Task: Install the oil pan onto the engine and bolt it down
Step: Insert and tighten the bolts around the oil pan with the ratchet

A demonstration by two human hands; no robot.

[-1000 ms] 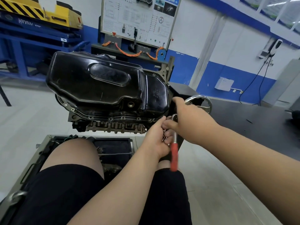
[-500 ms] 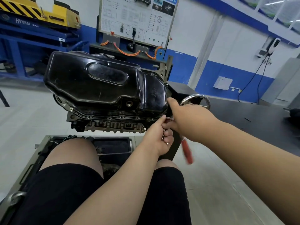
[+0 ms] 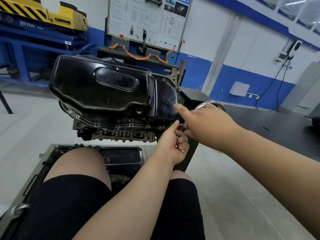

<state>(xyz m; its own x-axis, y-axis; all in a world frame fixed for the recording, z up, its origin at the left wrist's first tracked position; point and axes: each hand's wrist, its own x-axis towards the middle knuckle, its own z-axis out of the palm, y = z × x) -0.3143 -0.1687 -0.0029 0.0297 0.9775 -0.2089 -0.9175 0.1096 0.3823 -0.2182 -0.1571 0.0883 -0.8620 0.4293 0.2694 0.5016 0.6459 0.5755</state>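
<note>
Bolts [image 3: 182, 150] sit clutched in the left hand [image 3: 173, 144] just below the right-end flange corner of the oil pan [image 3: 107, 87], seated on the engine [image 3: 121, 134]; the right hand [image 3: 206, 122] hovers there too, its grip hidden.

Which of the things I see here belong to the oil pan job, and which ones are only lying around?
For the job: oil pan; engine; bolts held in the left hand; right hand at the pan's edge.
Only lying around: display board; yellow machine; blue rack; white wall box.
</note>
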